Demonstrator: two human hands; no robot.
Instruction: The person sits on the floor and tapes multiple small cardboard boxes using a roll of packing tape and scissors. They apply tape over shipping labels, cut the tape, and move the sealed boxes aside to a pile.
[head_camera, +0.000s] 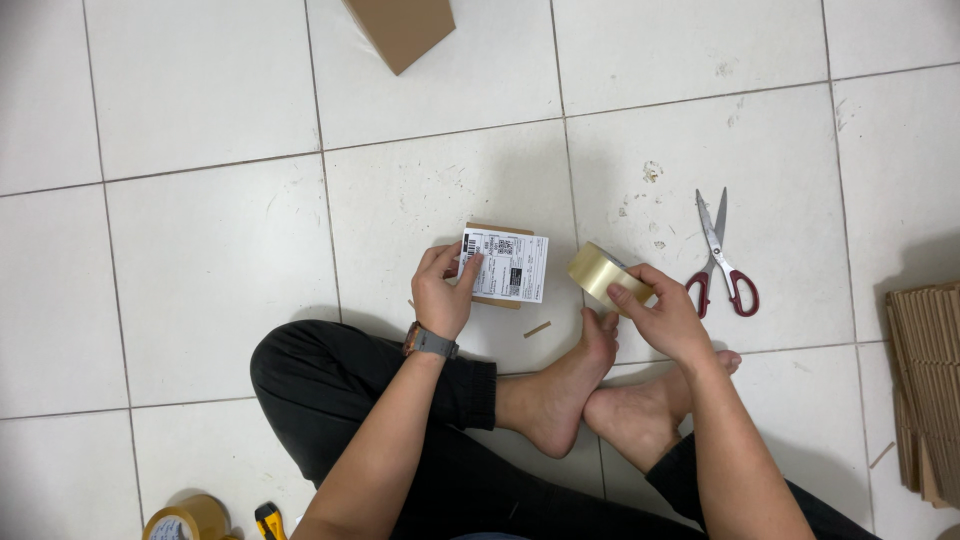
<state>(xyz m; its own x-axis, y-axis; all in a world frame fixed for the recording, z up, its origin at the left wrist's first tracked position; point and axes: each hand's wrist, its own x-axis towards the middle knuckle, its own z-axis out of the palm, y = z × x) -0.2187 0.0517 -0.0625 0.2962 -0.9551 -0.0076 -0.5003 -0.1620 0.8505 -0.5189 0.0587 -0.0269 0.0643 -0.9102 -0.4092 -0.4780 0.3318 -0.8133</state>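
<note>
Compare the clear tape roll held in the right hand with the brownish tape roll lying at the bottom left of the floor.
The clear tape roll is lifted off the tiles in the right hand; the brownish tape roll lies flat on the white tiled floor, untouched. The clear roll looks pale and see-through; the brownish one is darker tan and cut off by the frame edge. Both are ring-shaped packing tape.

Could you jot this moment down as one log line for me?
left hand: holds labelled small box on floor | right hand: grips tape roll | scissors: lying right of it, untouched
</note>
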